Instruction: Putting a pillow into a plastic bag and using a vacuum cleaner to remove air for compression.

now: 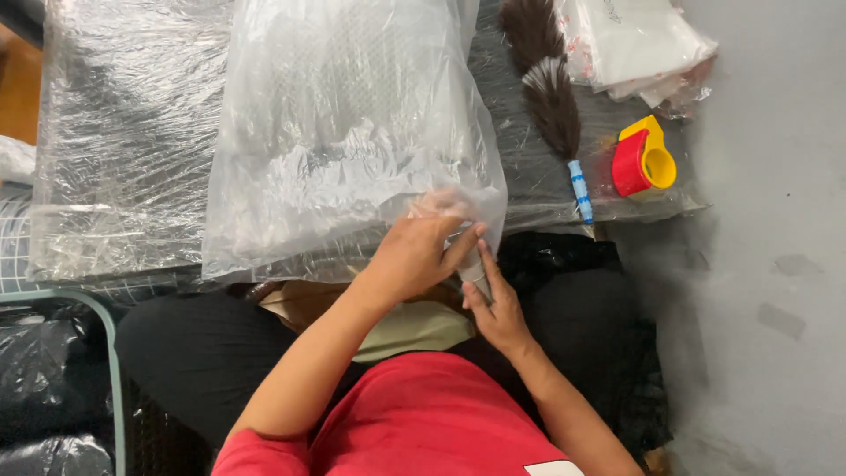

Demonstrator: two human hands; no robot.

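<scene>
Bag [352,132] corner, twisted to a neck at the table's near edge, pinched by left hand [414,256] from above and right hand [498,308] from below. Contents already inside; mouth gathered, apparently unsealed. Tape dispenser [643,159] and feather duster [551,97] lie beyond, untouched.

Red short-sleeved shirt [432,423], bare forearms, seemingly black trousers [203,353] beneath.
</scene>
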